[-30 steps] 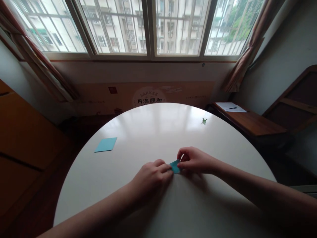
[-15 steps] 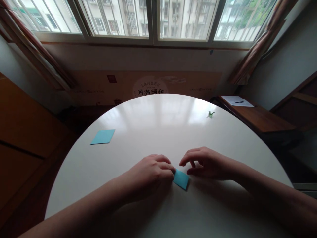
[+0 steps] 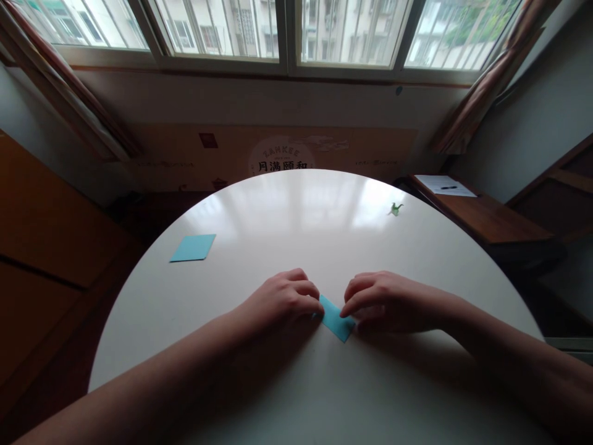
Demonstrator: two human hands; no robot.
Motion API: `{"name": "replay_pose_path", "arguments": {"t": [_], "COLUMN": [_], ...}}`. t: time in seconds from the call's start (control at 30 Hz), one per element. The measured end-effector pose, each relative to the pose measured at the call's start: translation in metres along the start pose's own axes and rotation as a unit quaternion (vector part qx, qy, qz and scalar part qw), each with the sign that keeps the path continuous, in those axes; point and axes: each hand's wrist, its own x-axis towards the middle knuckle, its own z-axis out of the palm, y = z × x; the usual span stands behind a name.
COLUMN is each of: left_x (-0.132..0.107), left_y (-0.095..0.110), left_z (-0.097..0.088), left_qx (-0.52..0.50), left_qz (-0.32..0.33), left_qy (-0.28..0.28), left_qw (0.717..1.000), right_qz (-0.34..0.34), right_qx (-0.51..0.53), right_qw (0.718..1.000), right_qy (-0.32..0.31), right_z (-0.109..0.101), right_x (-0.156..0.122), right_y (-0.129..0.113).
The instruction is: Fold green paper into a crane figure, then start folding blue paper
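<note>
A small folded piece of blue origami paper (image 3: 332,317) lies on the white table in front of me, between both hands. My left hand (image 3: 291,295) has its fingers curled and pinches the paper's left edge. My right hand (image 3: 386,301) holds the right corner, index fingertip on top of the sheet and thumb close to the corner. The lower fingers of the left hand are hidden. Off to the left rests a flat stack of square blue paper (image 3: 193,248). A small green folded paper figure (image 3: 395,209) stands toward the far right of the table.
The round white table (image 3: 259,241) fills the middle of the view. Beyond its right side is a wooden side table (image 3: 504,216) bearing a white sheet (image 3: 440,185) and a pen. A window (image 3: 347,34) with curtains is ahead, and an orange-brown cabinet (image 3: 41,235) stands left.
My right fingers have come down onto the blue paper. The paper now shows a longer, narrower shape between the hands. The head view has tilted slightly down.
</note>
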Motion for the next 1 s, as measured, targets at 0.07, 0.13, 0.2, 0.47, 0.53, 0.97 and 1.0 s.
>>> {"name": "replay_pose_path", "arguments": {"t": [0.07,0.13,0.2,0.47,0.53,0.97,1.0], "left_x": [0.001,0.002,0.003,0.003,0.004,0.000,0.000], "left_y": [0.001,0.002,0.003,0.006,0.008,0.039,0.038], "left_z": [-0.001,-0.002,-0.003,-0.004,-0.005,-0.020,-0.019], "left_qx": [0.000,0.000,-0.003,-0.016,-0.024,-0.037,-0.041], "left_qz": [0.003,0.006,0.013,0.030,0.027,0.032,0.032], "left_qy": [0.001,0.004,0.006,-0.010,-0.019,-0.078,-0.078], "left_qw": [1.000,1.000,1.000,0.999,0.999,0.996,0.996], "right_qz": [-0.002,-0.005,-0.008,-0.051,-0.059,-0.065,-0.067], "right_qx": [-0.013,-0.022,-0.030,-0.032,-0.029,-0.039,-0.039], "right_qw": [1.000,1.000,0.999,0.995,0.994,0.995,0.995], "right_qy": [0.011,0.021,0.032,0.080,0.090,0.057,0.056], "right_z": [0.001,0.003,0.005,0.016,0.019,0.022,0.023], "right_x": [0.000,0.000,0.000,0.003,0.005,0.005,0.006], "right_y": [0.001,0.003,0.003,-0.001,-0.001,-0.012,-0.011]}}
